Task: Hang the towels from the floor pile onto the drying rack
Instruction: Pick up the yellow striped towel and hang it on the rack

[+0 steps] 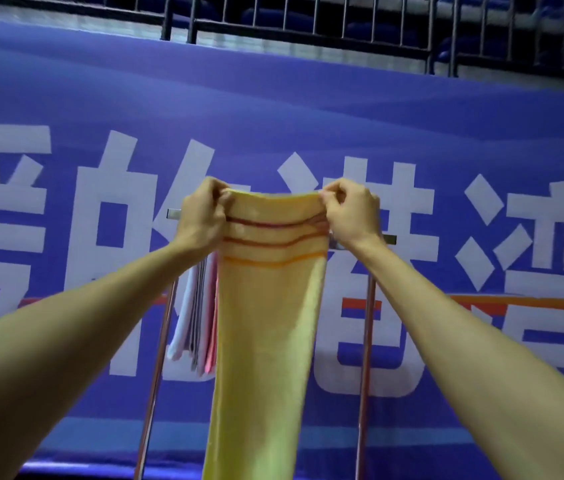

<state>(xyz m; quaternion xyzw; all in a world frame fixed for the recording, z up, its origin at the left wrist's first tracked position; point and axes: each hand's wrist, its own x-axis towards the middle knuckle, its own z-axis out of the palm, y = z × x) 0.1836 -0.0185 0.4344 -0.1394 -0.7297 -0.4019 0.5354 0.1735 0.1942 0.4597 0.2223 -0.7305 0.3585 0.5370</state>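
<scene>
Both hands are holding one yellow towel [270,323] up by its top edge. The left hand [200,216] is pinching the left corner and the right hand [351,213] the right corner, fingers curled tight on the cloth. Gripping at the 2 corners is stretching the edge flat, prob. so it can go over the top bar [390,239] of the drying rack [365,358] w/o bunching. The edge is sitting just above the bar and the rest is hanging straight down in front, betw. the uprights. Whether any cloth is lying over the bar yet I can't tell, as the hands are hiding that spot.

The hung towels [193,323] are crowding the bar's left end, just beside the yellow one — that is leaving bare bar to the right, likely for this one.

Counts: 1 yellow towel w/ 3 stripes near its top (2 reddish, 1 orange). Hung towels are showing 3 colours (white, grey, pink), but they're overlapping, so exact no. unclear. 1 bar, 2 uprights. Floor pile isn't in view.
</scene>
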